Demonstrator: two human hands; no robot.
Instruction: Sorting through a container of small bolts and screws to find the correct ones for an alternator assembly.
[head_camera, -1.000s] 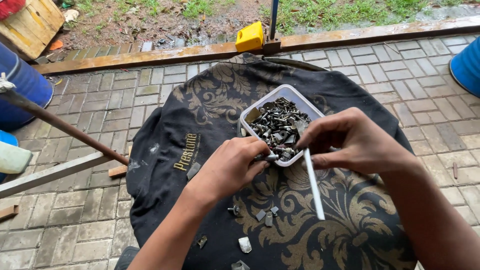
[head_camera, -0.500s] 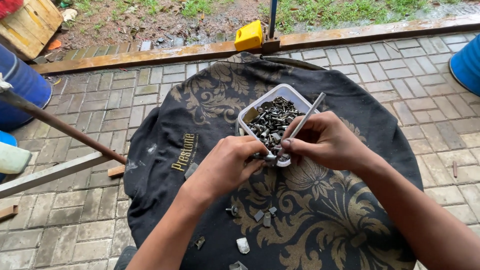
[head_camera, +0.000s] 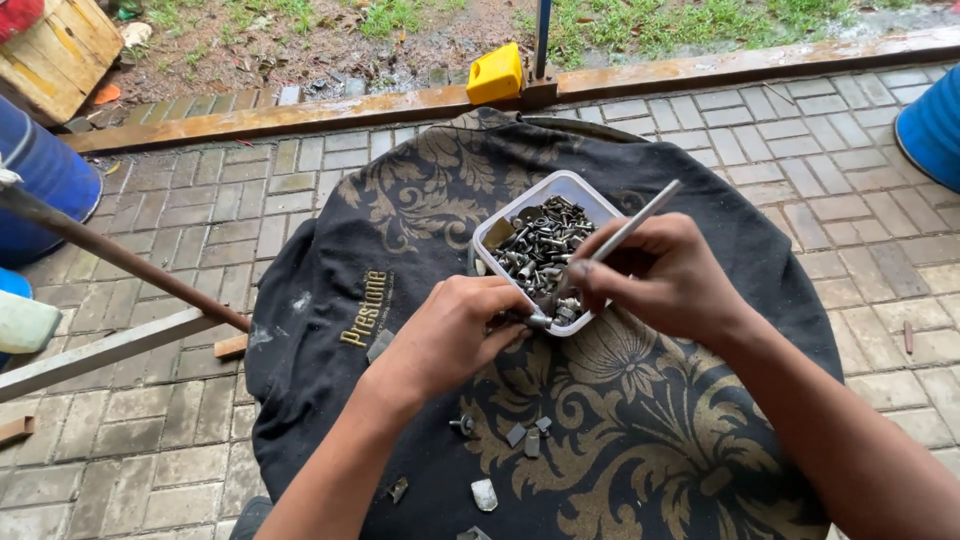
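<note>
A white plastic tub (head_camera: 556, 189) full of bolts and nuts (head_camera: 540, 245) sits on a black cloth with a gold pattern (head_camera: 420, 190). My right hand (head_camera: 670, 275) grips a slim metal tool (head_camera: 640, 220) whose handle points up and to the right and whose tip reaches down to the tub's near edge. My left hand (head_camera: 455, 335) pinches a small metal part (head_camera: 535, 321) at that same edge, right against the tool's tip. Both hands meet over the tub's front rim.
Several loose metal bits (head_camera: 520, 435) lie on the cloth near me. Blue barrels (head_camera: 40, 175) (head_camera: 935, 125) stand left and right. A rusty rod (head_camera: 120, 258) and a pale bar (head_camera: 95, 355) slant in from the left. A yellow block (head_camera: 497, 73) rests on the wooden kerb.
My right hand swung the tool from pointing down toward me to pointing up and right, and brought its tip to the part held in my left hand.
</note>
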